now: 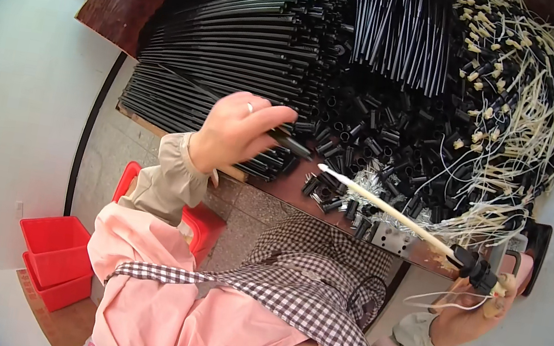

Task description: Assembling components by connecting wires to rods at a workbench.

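Note:
My left hand point(244, 131), with a ring on one finger, is closed round a dark tube point(294, 147) whose black end points right. Just off that end is the pale tip of a long cream rod point(388, 208). The rod's other end sits in a black plastic fitting point(473, 270), which my right hand point(480, 313) grips at the lower right. Thin white wires point(447, 297) loop out from the fitting beside my fingers. How far the dark tube runs inside my left hand is hidden.
Long black rods point(223, 54) lie stacked at the left of the table, more black rods point(400, 29) at the back. Short black sleeves point(372, 127) and silvery small parts point(371, 181) fill the middle. White wires with cream connectors point(517, 140) heap right. Red bins point(56, 246) stand at the left.

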